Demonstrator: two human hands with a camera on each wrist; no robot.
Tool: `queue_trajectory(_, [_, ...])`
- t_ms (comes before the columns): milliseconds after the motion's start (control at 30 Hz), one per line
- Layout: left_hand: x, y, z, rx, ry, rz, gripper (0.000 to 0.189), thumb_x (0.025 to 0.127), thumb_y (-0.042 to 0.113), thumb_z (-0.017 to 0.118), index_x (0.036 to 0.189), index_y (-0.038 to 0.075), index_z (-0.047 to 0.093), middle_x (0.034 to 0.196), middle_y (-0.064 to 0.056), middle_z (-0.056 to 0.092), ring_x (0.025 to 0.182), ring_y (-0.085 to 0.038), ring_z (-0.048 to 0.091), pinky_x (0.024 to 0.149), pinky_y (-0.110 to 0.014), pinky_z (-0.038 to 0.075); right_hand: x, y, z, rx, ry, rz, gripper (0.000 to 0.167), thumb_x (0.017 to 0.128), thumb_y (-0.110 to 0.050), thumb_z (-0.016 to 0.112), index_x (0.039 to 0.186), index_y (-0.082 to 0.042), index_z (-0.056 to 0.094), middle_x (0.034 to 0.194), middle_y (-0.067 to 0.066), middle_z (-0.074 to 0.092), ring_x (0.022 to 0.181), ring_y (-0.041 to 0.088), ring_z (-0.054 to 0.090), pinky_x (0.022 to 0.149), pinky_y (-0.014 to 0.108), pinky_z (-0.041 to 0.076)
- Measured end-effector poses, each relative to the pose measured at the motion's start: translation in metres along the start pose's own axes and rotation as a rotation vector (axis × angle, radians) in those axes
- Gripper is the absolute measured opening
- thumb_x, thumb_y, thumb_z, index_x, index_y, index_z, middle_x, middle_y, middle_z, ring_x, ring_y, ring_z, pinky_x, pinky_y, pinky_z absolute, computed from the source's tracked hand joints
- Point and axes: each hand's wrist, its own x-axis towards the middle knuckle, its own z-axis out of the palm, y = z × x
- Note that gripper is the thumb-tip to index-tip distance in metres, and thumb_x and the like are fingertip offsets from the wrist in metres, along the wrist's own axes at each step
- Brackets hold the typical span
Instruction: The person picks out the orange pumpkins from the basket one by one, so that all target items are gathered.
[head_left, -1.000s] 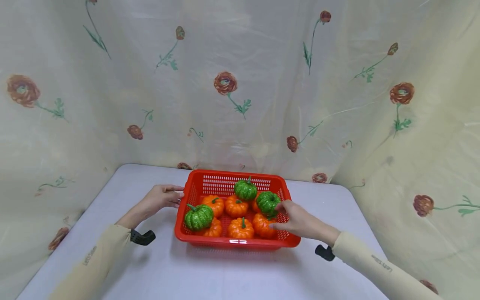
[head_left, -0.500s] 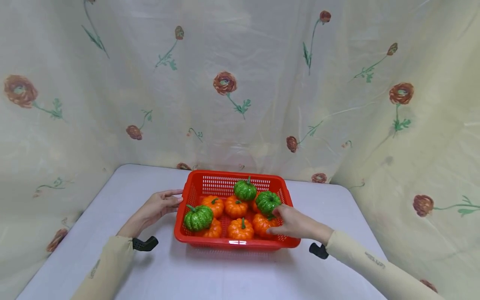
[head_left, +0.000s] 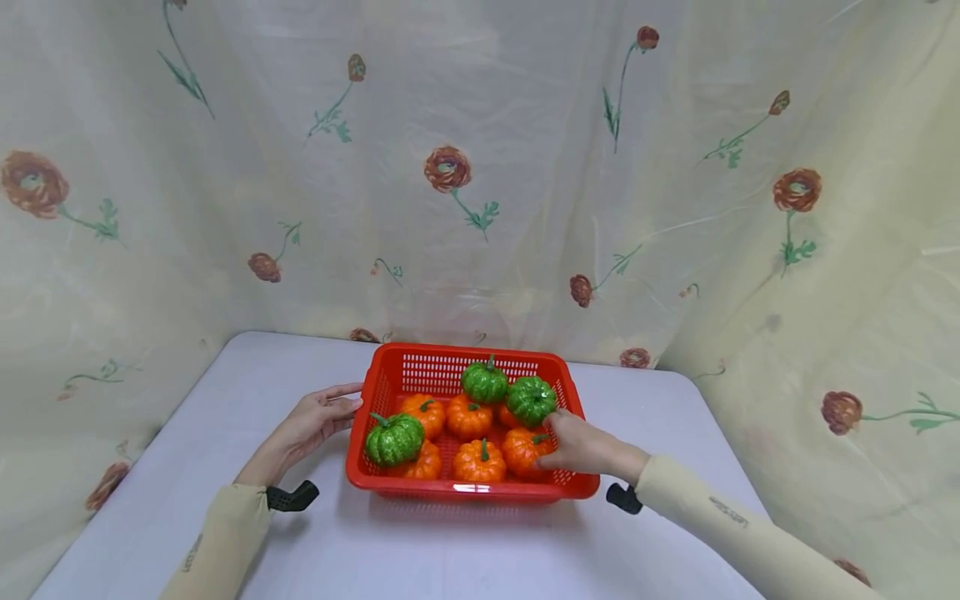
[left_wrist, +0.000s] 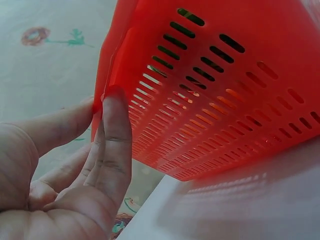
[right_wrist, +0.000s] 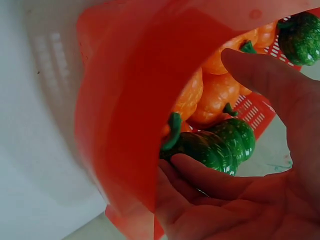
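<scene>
In bskt (head_left: 472, 489), by R grip (head_left: 588, 444): grn pumpkin (head_left: 532, 400).

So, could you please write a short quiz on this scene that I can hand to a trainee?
1. How many green pumpkins are in the red basket?

2. True or false: the right hand is wholly outside the basket.

3. What do the fingers of the left hand touch?
A) the basket's front rim
B) the basket's left rim
C) a green pumpkin
D) an orange pumpkin

Key:
1. Three.
2. False: its thumb and fingers are inside, past the right rim, and spread apart.
3. B, as the left wrist view shows.
</scene>
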Motion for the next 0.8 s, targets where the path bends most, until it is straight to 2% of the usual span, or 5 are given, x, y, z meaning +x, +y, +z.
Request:
queue_trajectory(200, [0.001, -0.002, 0.001, -0.021, 0.034, -0.008, 0.060, 0.093, 0.014, 0.063, 0.146, 0.001, 0.037, 0.101, -0.001, 0.071, 0.093, -0.013, 0.069, 0.086, -0.028, 0.057, 0.007, -0.001, -0.001, -0.012, -0.058, 0.031, 0.045, 0.079, -0.025, 0.080, 0.109, 0.001, 0.059, 0.092, 0.008, 0.061, 0.080, 0.016, 0.055, 0.076, 0.034, 0.059])
queue_trajectory(300, [0.002, -0.002, 0.000, -0.024, 0.030, -0.006, 0.060, 0.094, 0.014, 0.063, 0.146, 0.001, 0.036, 0.101, -0.001, 0.071, 0.093, -0.013, 0.069, 0.087, -0.028, 0.057, 0.010, -0.001, -0.001, -0.001, -0.073, 0.032, 0.041, 0.079, -0.023, 0.080, 0.106, 0.000, 0.060, 0.087, 0.006, 0.062, 0.077, 0.016, 0.055, 0.075, 0.032, 0.058])
queue_trajectory(467, [0.003, -0.002, 0.000, -0.020, 0.040, -0.011, 0.059, 0.093, 0.014, 0.064, 0.145, 0.002, 0.038, 0.101, -0.001, 0.071, 0.092, -0.014, 0.069, 0.086, -0.028, 0.057, 0.014, 0.001, 0.005, 0.008, -0.092, 0.021, 0.039, 0.080, -0.024, 0.079, 0.105, 0.000, 0.061, 0.087, 0.004, 0.062, 0.077, 0.016, 0.054, 0.078, 0.032, 0.056])
queue_trajectory(633, [0.003, -0.003, 0.001, -0.005, 0.052, -0.024, 0.061, 0.092, 0.017, 0.066, 0.145, 0.004, 0.040, 0.102, -0.001, 0.071, 0.092, -0.014, 0.069, 0.087, -0.028, 0.057, 0.019, 0.002, 0.010, 0.003, -0.092, 0.049, 0.041, 0.080, -0.024, 0.079, 0.105, 0.001, 0.059, 0.090, 0.005, 0.062, 0.080, 0.017, 0.054, 0.080, 0.034, 0.056])
queue_trajectory(800, [0.003, -0.004, 0.000, -0.020, 0.037, -0.007, 0.063, 0.092, 0.016, 0.065, 0.146, 0.001, 0.037, 0.101, 0.000, 0.071, 0.092, -0.013, 0.069, 0.086, -0.028, 0.057, 0.022, 0.001, 0.010, -0.016, -0.095, 0.050, 0.042, 0.080, -0.024, 0.079, 0.106, 0.000, 0.058, 0.090, 0.005, 0.061, 0.081, 0.018, 0.054, 0.082, 0.035, 0.055])
